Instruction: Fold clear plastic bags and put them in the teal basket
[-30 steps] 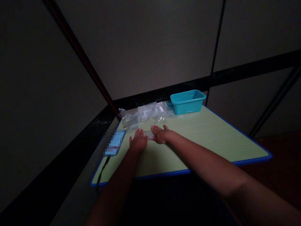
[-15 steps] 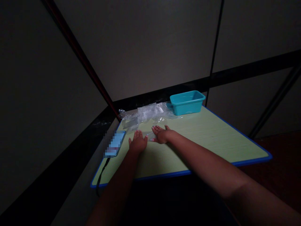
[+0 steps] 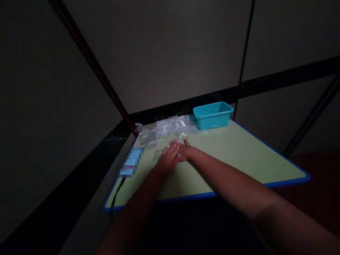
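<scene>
My left hand (image 3: 168,160) lies with its fingers stretched out, against and partly over my right hand (image 3: 185,152). The right hand rests flat near the middle of the table, one digit spread away from the rest; its other fingers are partly hidden by the left hand. A small clear plastic bag (image 3: 157,154) lies flat beside and partly beneath the hands, so most of it is covered. Behind them, a loose heap of clear plastic bags (image 3: 168,126) is spread along the back of the table.
The pale green table (image 3: 239,156) has a blue edge. At its back right stands a turquoise plastic basket (image 3: 213,120). A phone (image 3: 131,162), blurred out, lies at the left edge with a dark strap (image 3: 117,193) hanging over the front. Panelled walls (image 3: 170,63) rise behind.
My left hand has moved right, from the left side of the small bag to against my right hand, uncovering the bag's left end. The right hand has hardly moved.
</scene>
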Demonstrator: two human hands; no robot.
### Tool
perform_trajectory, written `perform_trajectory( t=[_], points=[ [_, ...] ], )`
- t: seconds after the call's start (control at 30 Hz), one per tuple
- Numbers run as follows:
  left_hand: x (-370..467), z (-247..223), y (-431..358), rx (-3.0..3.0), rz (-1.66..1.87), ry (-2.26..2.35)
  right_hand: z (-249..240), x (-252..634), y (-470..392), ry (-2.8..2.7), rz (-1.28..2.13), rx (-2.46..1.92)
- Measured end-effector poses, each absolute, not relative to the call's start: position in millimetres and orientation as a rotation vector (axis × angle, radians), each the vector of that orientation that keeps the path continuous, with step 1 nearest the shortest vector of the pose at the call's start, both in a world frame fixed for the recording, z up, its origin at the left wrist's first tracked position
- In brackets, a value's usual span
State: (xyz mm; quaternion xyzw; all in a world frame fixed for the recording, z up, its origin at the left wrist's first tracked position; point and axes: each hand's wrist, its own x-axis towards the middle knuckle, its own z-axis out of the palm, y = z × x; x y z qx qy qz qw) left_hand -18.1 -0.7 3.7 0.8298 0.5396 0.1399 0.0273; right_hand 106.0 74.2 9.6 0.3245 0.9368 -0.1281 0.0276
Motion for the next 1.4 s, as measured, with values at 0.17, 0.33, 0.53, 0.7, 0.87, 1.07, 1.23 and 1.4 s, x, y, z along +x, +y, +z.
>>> perform_trajectory(
  t=[0.17,0.33,0.53,0.7,0.87,1.07,1.23,1.4],
  points=[
    [-6.7,-0.7,1.3,2.368,0.311,1.896,5.3,103.1,77.7,2.877,-0.369,1.029],
    [-13.1,-2.1,5.5,2.243,0.291,2.14,4.3,101.7,76.2,2.851,-0.381,1.101],
    [-43.4,-2.3,12.5,1.997,0.27,2.443,10.0,101.6,73.0,2.797,-0.424,1.127],
    [-53.4,-4.8,14.9,2.02,0.176,2.403,6.9,102.0,76.2,2.868,-0.472,1.134],
    [-51.9,-7.3,16.3,2.007,0.088,2.373,1.4,100.2,76.3,3.102,-0.423,1.128],
    [-51.5,-5.7,16.2,2.003,0.049,2.373,-3.6,93.8,71.2,3.057,-0.323,1.055],
    [-50.4,-3.1,14.8,1.991,0.055,2.366,5.9,98.4,70.5,2.846,-0.379,1.089],
    [-51.0,-3.6,15.5,1.983,0.058,2.356,17.3,107.6,71.8,2.732,-0.429,1.082]
  ],
)
